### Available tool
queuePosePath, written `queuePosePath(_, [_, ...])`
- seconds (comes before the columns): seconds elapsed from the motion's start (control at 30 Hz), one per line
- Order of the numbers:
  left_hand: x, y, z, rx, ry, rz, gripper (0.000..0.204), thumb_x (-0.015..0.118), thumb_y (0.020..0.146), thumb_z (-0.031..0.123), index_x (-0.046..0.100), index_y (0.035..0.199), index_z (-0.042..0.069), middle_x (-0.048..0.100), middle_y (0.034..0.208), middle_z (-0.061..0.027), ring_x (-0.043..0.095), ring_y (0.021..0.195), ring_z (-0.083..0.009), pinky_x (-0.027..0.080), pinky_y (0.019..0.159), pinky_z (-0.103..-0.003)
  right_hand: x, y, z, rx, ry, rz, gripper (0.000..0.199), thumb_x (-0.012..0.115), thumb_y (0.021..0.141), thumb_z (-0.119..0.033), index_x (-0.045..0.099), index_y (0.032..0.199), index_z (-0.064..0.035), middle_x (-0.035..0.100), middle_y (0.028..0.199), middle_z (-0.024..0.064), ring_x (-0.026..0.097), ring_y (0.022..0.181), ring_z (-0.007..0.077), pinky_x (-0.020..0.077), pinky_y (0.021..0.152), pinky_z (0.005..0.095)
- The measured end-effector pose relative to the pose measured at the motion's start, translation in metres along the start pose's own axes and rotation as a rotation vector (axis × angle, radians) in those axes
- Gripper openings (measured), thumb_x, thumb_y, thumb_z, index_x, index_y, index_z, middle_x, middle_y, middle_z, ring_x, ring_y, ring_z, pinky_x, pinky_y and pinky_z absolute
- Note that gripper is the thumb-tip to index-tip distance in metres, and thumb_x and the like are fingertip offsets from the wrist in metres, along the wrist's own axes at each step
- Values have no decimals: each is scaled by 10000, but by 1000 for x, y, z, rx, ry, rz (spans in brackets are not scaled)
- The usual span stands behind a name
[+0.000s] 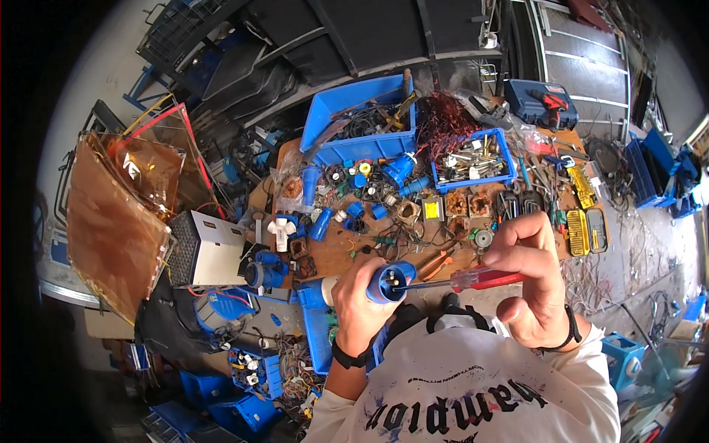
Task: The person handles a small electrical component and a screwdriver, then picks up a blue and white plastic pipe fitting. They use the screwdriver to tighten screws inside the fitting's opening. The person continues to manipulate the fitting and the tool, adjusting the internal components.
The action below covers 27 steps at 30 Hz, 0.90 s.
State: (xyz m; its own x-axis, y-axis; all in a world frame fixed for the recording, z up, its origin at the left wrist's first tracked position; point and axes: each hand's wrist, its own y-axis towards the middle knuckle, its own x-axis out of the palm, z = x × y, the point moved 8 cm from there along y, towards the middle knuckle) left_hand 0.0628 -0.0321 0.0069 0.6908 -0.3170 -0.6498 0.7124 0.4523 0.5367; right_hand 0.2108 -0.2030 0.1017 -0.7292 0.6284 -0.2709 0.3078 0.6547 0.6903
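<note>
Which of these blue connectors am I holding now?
The blue connector in your left hand, its open round end facing the camera, pale pieces inside; the blue fittings on the table are unheld.

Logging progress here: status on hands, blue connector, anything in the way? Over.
Left hand: gripping blue connector, open end facing camera. Right hand: at screwdriver handle, grip unclear. Shaft points toward connector, contact unclear; nothing visibly between.

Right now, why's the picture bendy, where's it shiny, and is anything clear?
Head view: the fisheye lens bends straight edges and darkens the corners; head view: white glare sits on the orange-brown film at left; head view: the blue connector in the left hand looks fairly sharp.
</note>
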Motion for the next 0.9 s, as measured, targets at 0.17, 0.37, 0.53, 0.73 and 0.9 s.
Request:
queuePosePath(0.17, [2,1,-4,1,0,-14,537,921,647,126,599,1067,34,700,857,-117,699,758,-253,548,681,-348,-1,-4,1,11,105,-21,453,720,881,-64,555,1301,-25,565,1092,136,576,895,196,493,758,302])
queuePosePath(0.37, [2,1,-7,-20,9,-17,533,920,641,120,604,1062,34,700,868,-116,698,767,-251,547,693,-344,3,-6,13,-2,546,48,429,573,931,65,442,1333,-11,562,1145,225,638,1047,319,556,885,444])
queuePosePath(0.53, [5,2,-16,-50,40,-9,517,914,643,148,613,1047,34,700,874,-125,701,775,-275,548,702,-361,-19,-14,12,-136,395,270,313,581,949,14,448,1225,-52,544,1087,200,632,999,324,564,852,466])
queuePosePath(0.73, [20,9,-62,-201,168,-132,468,866,703,236,622,1068,75,705,902,-154,696,813,-348,541,704,-426,-41,-37,37,56,279,444,256,627,949,-53,466,1147,-68,537,1102,182,618,967,276,562,836,417])
queuePosePath(0.9, [47,25,-158,-188,411,-323,453,807,761,295,600,1092,65,699,906,-180,676,824,-391,528,710,-468,-46,-60,56,169,287,529,215,632,942,-45,496,1108,-53,546,1117,181,616,983,261,552,850,396])
